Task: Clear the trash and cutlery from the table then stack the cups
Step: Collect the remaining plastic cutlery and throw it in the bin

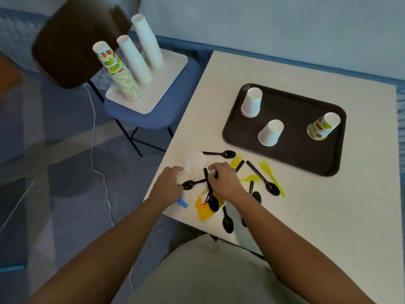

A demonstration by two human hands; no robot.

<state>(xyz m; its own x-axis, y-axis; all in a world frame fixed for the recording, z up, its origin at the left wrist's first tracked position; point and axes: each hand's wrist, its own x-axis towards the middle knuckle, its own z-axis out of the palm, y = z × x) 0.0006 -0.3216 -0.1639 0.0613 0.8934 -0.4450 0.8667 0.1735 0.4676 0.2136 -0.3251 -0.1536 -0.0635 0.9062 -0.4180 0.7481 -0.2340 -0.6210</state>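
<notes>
Pinching a black spoon [213, 204], right hand [223, 181]; left hand [168, 183] just beside, touching white napkin [194, 164], grip unclear.

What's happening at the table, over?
Right grip holds black spoon. Left grip at white paper, hold unclear. More cutlery scattered; three cups on tray.

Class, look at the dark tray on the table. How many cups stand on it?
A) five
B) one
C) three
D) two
C: on the tray stand a back white cup, a front white cup and a patterned cup, all upside down.
</notes>
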